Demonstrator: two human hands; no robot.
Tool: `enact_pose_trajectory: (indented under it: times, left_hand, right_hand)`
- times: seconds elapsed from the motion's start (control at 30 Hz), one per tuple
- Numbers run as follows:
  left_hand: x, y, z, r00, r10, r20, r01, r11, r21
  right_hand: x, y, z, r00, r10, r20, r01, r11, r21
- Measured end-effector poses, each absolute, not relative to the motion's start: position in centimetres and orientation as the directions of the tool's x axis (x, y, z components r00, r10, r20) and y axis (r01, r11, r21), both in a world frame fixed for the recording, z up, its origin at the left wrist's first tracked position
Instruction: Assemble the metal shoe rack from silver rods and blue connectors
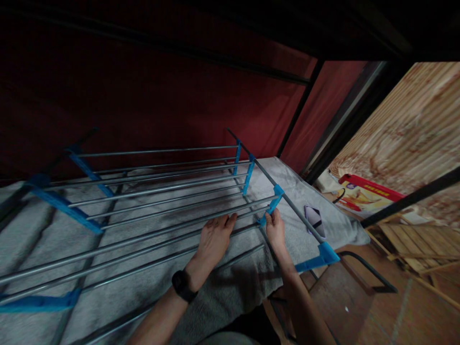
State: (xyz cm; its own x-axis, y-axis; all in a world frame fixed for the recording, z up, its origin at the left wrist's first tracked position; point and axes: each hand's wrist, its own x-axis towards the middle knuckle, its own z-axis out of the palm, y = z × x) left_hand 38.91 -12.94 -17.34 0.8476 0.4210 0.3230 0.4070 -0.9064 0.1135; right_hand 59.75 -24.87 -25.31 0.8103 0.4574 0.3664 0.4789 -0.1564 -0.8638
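Nearest me, my left hand [215,238], watch on the wrist, is lying palm down across the grey metal rods [151,191] of the rack, fingers stretched flat and loosely spread, pressing on the rods rather than closing round any of them. Just to its right, my right hand [276,229] is pinching the blue plastic connector [272,203] where a rod end is meeting the rack's right side rail [298,211]; fingers curled tight on it, thumb side hidden, so I can't tell how far round they go. The rack is sitting on a grey cloth-covered shelf [43,225], tilted, its near end lower and overhanging the shelf edge. Risks as I'm judging them: the rod end looks only partly seated, so pushing off-axis could be popping it out or cracking the plastic; my left palm is loading the loose rods, which could be springing other ends free on the far left connectors [86,167]; the overhanging near right corner piece [325,254] could be sliding off the cloth. A phone [315,219] is lying on the cloth just right of the rail, close enough to be knocked off to the floor. Containers: nothing is resting on the rack's rods. Farther right, a red box [366,191] is lying near wooden slats [413,239]; its contents are not visible.
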Motion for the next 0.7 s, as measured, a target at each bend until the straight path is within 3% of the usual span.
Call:
enact_pose_trajectory:
  times: [0.7]
  left_hand:
    - [38.94, -13.02, -17.37, 0.845, 0.405, 0.350, 0.391, -0.914, 0.114]
  right_hand:
    - [59.89, -25.13, -25.14, 0.804, 0.476, 0.356, 0.470, -0.143, -0.871]
